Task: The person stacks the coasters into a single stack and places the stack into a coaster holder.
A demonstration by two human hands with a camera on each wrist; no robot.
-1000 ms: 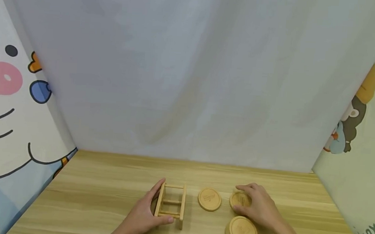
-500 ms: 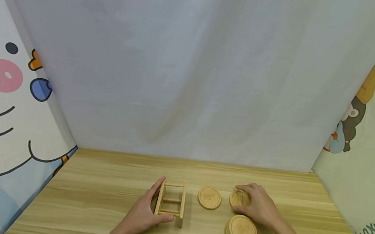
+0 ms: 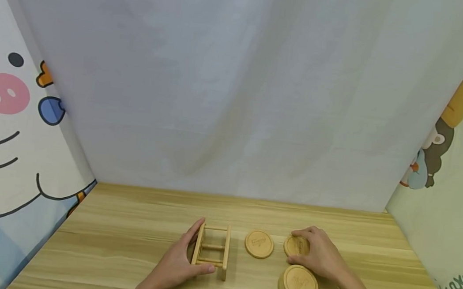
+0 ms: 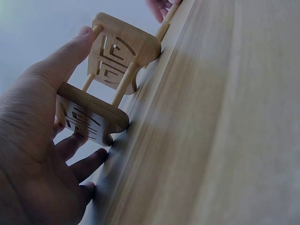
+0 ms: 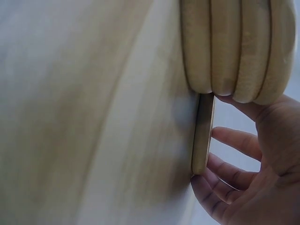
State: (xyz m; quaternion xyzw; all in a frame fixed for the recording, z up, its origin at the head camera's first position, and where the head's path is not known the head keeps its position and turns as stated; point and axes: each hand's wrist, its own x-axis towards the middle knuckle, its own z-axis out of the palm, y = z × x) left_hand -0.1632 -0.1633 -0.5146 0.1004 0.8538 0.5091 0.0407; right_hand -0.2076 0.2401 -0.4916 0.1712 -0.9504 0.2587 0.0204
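A small wooden rack [image 3: 213,247] with two end panels and thin rods stands on the table. My left hand [image 3: 176,265] holds it from the left, thumb across the near side and fingers behind the far side. In the left wrist view, cut-out patterns show on the rack's panels [image 4: 112,54]. My right hand [image 3: 322,255] grips a round wooden coaster [image 3: 294,245] lying on the table, thumb at its near edge and fingers at its far edge. The right wrist view shows this coaster [image 5: 204,136] edge-on, flat against the tabletop.
Another round coaster [image 3: 259,244] with an engraved mark lies between the rack and the right hand. A stack of several coasters [image 3: 299,286] stands just in front of the right hand. A pale cloth [image 3: 234,96] hangs along the back edge of the wooden table [image 3: 131,218].
The head view has shifted slightly. Both hands, the rack and the coasters keep their places.
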